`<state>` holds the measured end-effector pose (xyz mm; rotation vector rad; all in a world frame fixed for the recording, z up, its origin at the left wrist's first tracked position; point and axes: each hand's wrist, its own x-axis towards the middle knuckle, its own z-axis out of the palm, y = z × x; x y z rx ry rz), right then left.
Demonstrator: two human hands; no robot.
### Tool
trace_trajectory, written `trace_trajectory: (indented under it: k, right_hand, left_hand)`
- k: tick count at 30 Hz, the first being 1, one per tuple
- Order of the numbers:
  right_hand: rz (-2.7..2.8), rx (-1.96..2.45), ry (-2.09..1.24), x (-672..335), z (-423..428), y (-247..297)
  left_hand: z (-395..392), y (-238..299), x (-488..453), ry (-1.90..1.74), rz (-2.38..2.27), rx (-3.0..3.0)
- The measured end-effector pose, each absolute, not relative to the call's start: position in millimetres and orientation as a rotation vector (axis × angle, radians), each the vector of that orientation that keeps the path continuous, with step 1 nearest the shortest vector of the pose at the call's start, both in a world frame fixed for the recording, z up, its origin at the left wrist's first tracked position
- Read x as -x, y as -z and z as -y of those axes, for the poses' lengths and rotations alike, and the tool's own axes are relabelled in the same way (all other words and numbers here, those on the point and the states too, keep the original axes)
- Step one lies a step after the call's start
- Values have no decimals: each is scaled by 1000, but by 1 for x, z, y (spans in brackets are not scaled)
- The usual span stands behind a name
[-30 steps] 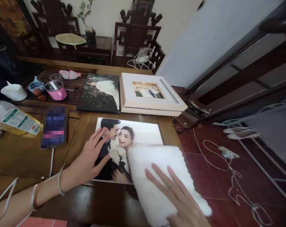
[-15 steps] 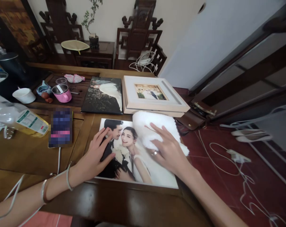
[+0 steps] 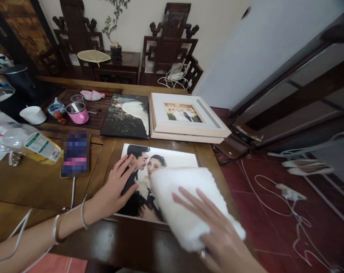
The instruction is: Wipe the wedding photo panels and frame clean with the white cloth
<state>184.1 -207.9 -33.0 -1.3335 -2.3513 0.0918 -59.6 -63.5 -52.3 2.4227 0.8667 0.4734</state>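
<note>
A large wedding photo print (image 3: 147,216) lies flat near the front edge of the wooden table. On its left side rests my left hand (image 3: 119,185), fingers spread and holding nothing. My right hand (image 3: 214,227) has a thick white fluffy cloth (image 3: 186,185) under its outstretched fingers, with the thumb at the cloth's near edge. The cloth covers the right part of the photo and hangs past its lower right corner. Motion blurs my right hand a little.
Behind the photo lie a dark photo panel (image 3: 128,117) and stacked pale wooden frames (image 3: 189,113). To the left are a phone (image 3: 75,153) on a cable, an oil bottle (image 3: 38,146), a pink cup (image 3: 78,113) and a white cup (image 3: 32,115). A brown bag (image 3: 231,146) sits beyond the table's right edge.
My right hand has brought the white cloth toward me and slightly right, from the photo's upper right down over its lower right edge. My left hand stays on the photo.
</note>
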Motion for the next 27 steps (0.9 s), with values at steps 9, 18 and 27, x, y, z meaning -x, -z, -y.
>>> trace_trajectory:
  k: [9,18,27]
  right_hand:
    - [2229,1590,95,-214,123,45]
    - [2343,1383,-117,-159,209,32]
    - [2238,1477,5,-214,170,45]
  left_hand:
    - [63,55,62,-517,-834,-2418]
    - [65,53,60,-517,-854,-2388]
    - [63,53,60,-528,-843,-2400]
